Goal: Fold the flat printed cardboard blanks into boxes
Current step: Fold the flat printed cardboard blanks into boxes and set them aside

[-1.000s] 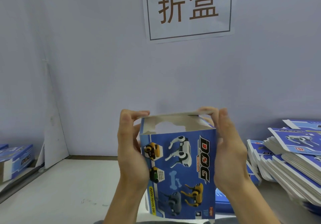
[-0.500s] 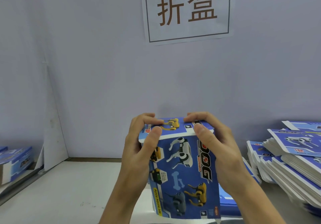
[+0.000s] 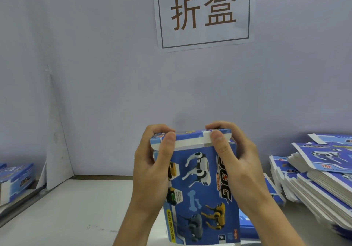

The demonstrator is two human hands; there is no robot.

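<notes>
I see the blue box point(image 3: 198, 188) upright at six o'clock, held above the white table point(image 3: 66, 207). My left hand point(image 3: 152, 167) and right hand point(image 3: 238, 169) each curl around its top corners, thumbs pressing on the top flap point(image 3: 190, 139). The front reads "DOG" and "FUNNY MOVING DOG". At twelve o'clock, a wall sign point(image 3: 202, 13) says "折盒". At three o'clock lie stacked flat blanks point(image 3: 314, 179), one marked "TOP". At nine o'clock sits a folded box point(image 3: 16, 181).
</notes>
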